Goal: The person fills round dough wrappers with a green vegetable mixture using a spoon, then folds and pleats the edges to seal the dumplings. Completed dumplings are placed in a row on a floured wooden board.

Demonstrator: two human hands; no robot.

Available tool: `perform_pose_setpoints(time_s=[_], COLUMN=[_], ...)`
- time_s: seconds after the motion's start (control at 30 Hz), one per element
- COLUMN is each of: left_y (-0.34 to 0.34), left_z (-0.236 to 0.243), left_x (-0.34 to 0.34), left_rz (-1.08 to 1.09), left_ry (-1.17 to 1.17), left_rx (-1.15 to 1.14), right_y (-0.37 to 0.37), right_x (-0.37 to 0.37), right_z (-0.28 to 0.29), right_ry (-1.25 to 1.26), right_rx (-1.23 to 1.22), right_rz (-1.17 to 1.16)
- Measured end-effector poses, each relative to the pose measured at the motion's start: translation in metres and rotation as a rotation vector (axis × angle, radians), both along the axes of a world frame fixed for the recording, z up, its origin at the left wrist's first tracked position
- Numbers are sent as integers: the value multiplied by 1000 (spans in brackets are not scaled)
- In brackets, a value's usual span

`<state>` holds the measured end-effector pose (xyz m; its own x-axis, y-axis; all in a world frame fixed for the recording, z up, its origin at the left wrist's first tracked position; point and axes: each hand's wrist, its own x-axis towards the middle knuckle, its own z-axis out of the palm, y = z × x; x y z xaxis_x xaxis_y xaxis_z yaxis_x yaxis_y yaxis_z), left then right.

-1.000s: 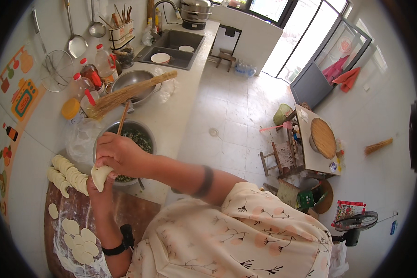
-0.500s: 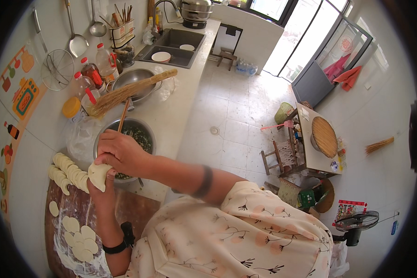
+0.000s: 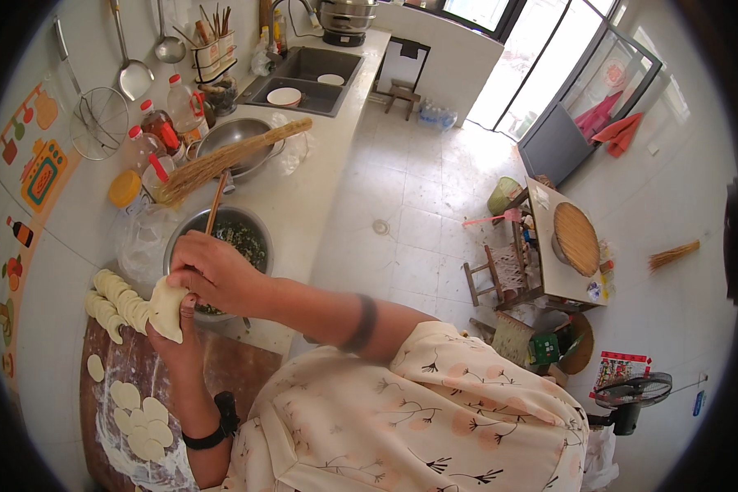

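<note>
While I look down through the head camera, I find the pale half-moon dumpling [image 3: 166, 308] held up between both hands, just left of the steel mixing bowl [image 3: 266, 234] and above the far part of the floured wooden board [image 3: 238, 369]. The left hand [image 3: 179, 351] comes from below and pinches the dumpling's nearer side, the thumb standing against the dough. The right hand [image 3: 219, 269] reaches across, its thumb and bent forefinger pinching the upper edge; I cannot see its other fingertips well. Nor can I tell whether the seam is closed all along.

I judge this piece to be light, soft and limp, a thin skin around a moist filling, so it would sag if held from one end and tear if squeezed hard in the belly. The folded rim, being doubled, looks like the safest place to grip, with the plump middle merely cupped. A dusting of flour should keep the dough from sticking, though damp fingers could drag at it.

Green chopped filling [image 3: 242, 239] shows in the bowl, and a wooden stick [image 3: 216, 203] leans up from behind the right hand; I cannot tell whether the two touch. Left of the hands, finished dumplings [image 3: 123, 302] overlap in rows, and nearer me flat round wrappers [image 3: 143, 426] lie on the board.
</note>
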<state>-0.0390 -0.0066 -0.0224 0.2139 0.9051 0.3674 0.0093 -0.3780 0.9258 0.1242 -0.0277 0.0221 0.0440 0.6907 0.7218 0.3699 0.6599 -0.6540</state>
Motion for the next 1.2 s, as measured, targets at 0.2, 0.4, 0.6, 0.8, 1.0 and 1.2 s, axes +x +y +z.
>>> perform_pose_setpoints(time_s=[0.2, 0.4, 0.6, 0.8, 1.0, 1.2], left_y=[-3, -4, -13, -23, -25, -25], left_z=[3, 7, 15, 26, 26, 21], left_x=[3, 1, 3, 10, 19, 20], left_rz=[53, 125, 161, 298, 313, 381], left_ry=[18, 71, 138, 226, 16, 31], left_rx=[68, 144, 124, 160, 207, 282], right_y=[-2, -1, 1, 3, -1, 6], right_x=[-5, -7, -11, -18, -22, -22], right_z=[1, -1, -7, -7, -5, -10], right_ry=[42, 54, 56, 128, 315, 251], right_rx=[-48, -21, -57, -117, -273, -226], right_rz=[-34, -12, -69, 17, 170, 190])
